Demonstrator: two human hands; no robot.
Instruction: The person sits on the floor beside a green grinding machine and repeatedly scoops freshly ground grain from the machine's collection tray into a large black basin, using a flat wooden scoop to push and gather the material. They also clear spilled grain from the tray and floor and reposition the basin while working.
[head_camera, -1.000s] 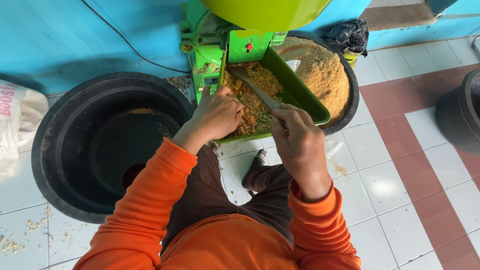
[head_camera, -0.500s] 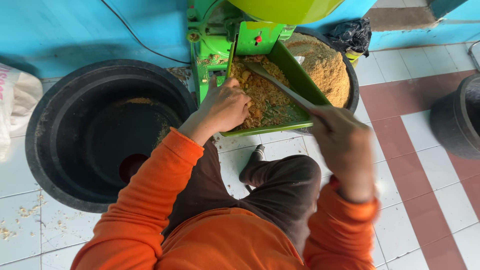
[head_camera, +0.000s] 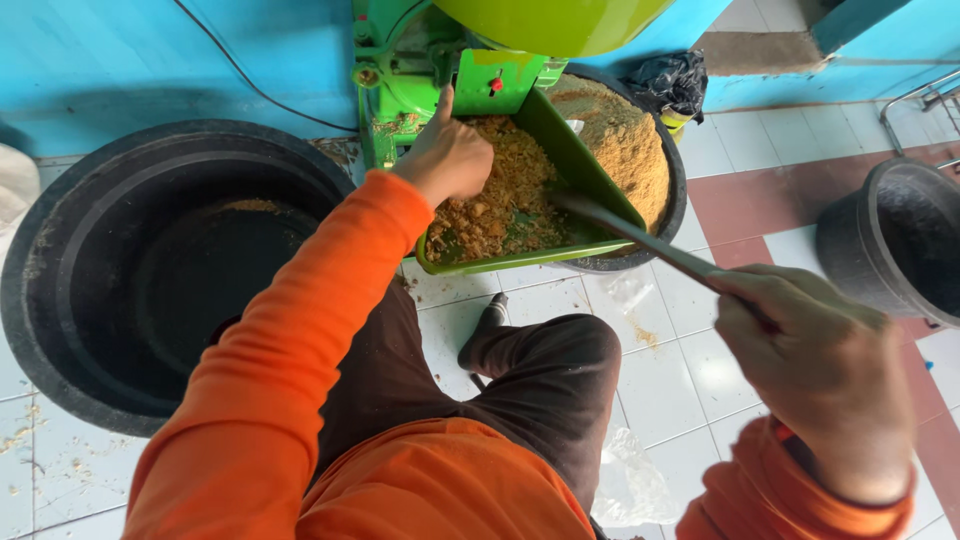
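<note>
My left hand (head_camera: 447, 155) rests closed in the coarse brown crumbly mash (head_camera: 500, 200) that fills the green feed tray (head_camera: 580, 170) of a green machine (head_camera: 420, 60). My right hand (head_camera: 815, 375) is low at the right, gripping the handle of a long flat metal blade (head_camera: 630, 232). The blade's tip reaches into the tray's right side. Both arms wear orange sleeves. My knee in dark trousers (head_camera: 545, 365) is bent below the tray.
A large black tub (head_camera: 70, 300) stands at the left, nearly bare inside. Behind the tray a black basin (head_camera: 680, 190) holds finer tan meal (head_camera: 625, 140). Another dark bucket (head_camera: 890, 245) stands at the right. The floor is white and red tile, the wall blue.
My left hand has moved up the tray toward the machine's mouth. My right hand has drawn back and down to the right, pulling the blade out toward the tray's edge.
</note>
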